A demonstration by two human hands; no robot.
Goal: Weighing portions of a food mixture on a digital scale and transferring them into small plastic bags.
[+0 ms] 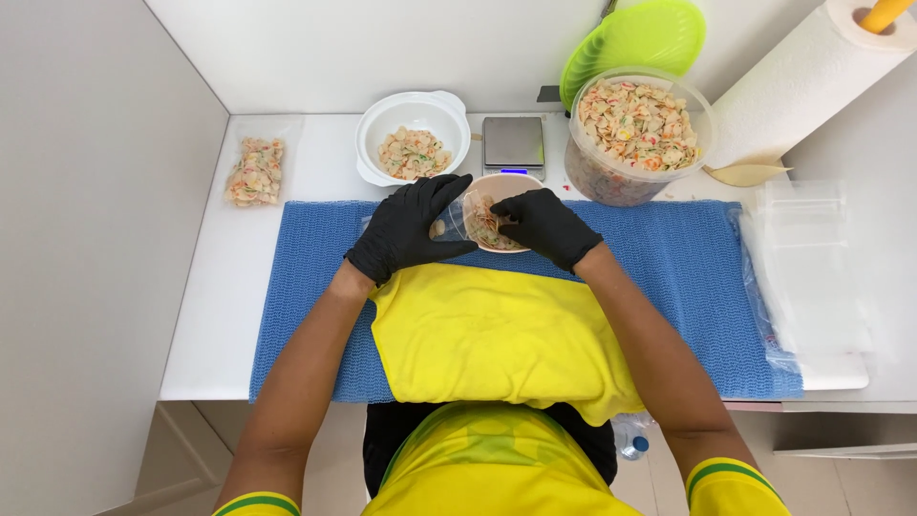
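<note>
Filling step, by the look: left hand [406, 229] pinched a small clear plastic bag [457, 222] open at the shallow pink bowl's [504, 183] nine o'clock, right hand [546, 225] fingers closed on shell snacks [485, 224] inside it; next move likely calls for a steady bag mouth.

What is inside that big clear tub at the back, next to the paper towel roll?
The clear tub is filled almost to its rim with pale shell-shaped pieces flecked orange and green. What lies deeper in its middle is covered by them.

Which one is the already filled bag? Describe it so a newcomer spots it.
On the white table, look left of the blue mat and the white bowl. The filled bag lies alone near the left wall, flat, clear and untouched by either hand.
</note>
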